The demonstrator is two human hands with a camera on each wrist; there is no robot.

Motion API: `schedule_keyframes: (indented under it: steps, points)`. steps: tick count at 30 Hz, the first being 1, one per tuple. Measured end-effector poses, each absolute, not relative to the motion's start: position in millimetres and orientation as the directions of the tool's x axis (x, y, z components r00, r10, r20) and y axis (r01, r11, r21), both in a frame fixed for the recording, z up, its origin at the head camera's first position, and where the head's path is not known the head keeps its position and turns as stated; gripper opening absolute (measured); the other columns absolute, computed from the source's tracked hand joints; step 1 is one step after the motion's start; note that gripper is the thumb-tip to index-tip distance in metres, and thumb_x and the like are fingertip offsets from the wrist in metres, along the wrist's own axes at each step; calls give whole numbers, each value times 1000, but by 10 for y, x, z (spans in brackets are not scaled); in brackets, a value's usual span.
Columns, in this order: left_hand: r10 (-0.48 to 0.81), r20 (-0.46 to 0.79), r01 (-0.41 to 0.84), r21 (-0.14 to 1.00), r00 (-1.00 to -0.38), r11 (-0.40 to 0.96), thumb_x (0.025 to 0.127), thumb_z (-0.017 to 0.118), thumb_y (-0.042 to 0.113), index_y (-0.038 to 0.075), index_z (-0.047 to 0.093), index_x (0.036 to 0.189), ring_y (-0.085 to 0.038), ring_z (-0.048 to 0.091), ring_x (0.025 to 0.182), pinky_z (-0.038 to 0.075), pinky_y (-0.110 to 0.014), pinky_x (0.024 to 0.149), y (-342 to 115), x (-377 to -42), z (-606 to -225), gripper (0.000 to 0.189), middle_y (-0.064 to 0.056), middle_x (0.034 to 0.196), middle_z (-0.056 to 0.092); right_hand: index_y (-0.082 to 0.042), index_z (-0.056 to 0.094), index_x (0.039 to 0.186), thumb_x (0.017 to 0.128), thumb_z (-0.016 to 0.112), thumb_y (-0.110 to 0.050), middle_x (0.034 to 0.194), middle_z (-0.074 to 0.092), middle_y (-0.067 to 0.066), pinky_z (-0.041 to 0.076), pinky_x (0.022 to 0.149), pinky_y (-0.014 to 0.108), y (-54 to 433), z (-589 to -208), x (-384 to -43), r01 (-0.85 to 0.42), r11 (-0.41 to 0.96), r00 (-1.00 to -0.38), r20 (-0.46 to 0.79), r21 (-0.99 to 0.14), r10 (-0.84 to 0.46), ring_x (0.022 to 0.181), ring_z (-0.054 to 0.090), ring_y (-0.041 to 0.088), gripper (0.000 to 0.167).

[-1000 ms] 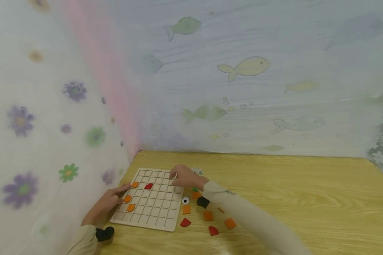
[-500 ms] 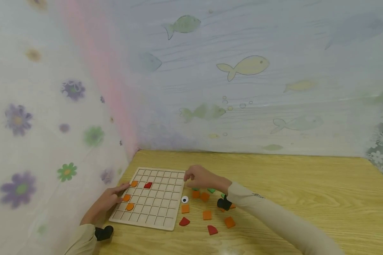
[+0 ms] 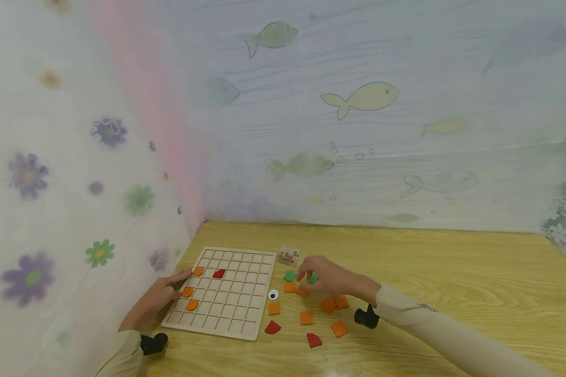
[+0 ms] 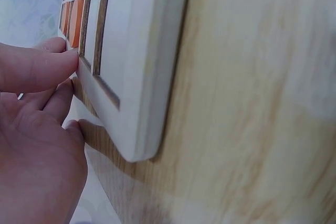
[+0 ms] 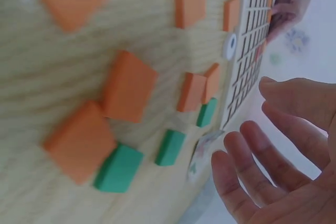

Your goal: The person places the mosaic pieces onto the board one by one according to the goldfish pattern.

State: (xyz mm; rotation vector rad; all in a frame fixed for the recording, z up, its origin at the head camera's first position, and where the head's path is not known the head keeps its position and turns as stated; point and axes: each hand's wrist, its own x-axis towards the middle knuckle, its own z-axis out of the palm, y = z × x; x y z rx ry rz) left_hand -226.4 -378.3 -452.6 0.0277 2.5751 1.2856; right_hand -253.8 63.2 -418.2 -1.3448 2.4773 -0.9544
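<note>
In the head view, the right hand is held among loose green tiles and orange tiles on the counter, to the right of the gridded board. In the left wrist view, the board's rim is touched by the left hand, fingers loosely extended; light, steady pressure seems enough. In the right wrist view, the fingers are spread, nothing held, and would best be narrowed onto one tile, neighbours left undisturbed.

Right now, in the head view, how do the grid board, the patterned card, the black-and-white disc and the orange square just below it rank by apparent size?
1. Grid board
2. Patterned card
3. Black-and-white disc and orange square: too alike to rank.
</note>
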Motion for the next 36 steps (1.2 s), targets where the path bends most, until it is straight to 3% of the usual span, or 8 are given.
schedule_keyframes:
  steps: [5,17,26,36]
  points:
    - [146,-234,-103,797,-961,595,82,49,-4,4,33,147,-41,5,141,12,-56,109,-3788,-2272,-4524,67,-21,154,13,-7,71,99,87,63,-7,98,61,4,50,67,28,798,-4204,-2416,-679,408,-603,146,-610,-785,85,57,24,14]
    - [140,-227,-94,781,-964,617,81,50,-3,4,33,146,-43,5,140,13,-58,108,-3766,-2262,-4520,68,-24,153,12,-6,70,94,84,66,-5,94,61,4,51,63,29,1202,-4302,-2187,-664,396,-635,199,-634,-746,81,59,23,11]
    - [138,-220,-89,778,-966,621,80,49,-5,3,33,146,-45,4,139,11,-59,108,-3771,-2263,-4512,68,-25,153,12,-11,71,95,80,72,-5,96,59,0,50,73,32,1388,-4457,-2128,-660,478,-675,179,-579,-715,87,57,17,16]
    - [135,-221,-90,774,-966,627,81,49,-6,3,33,146,-44,4,140,10,-59,108,-3772,-2266,-4535,68,-25,153,12,-6,72,89,74,71,5,89,60,2,50,65,23,1447,-4623,-2093,-657,441,-683,233,-612,-693,77,56,10,18]
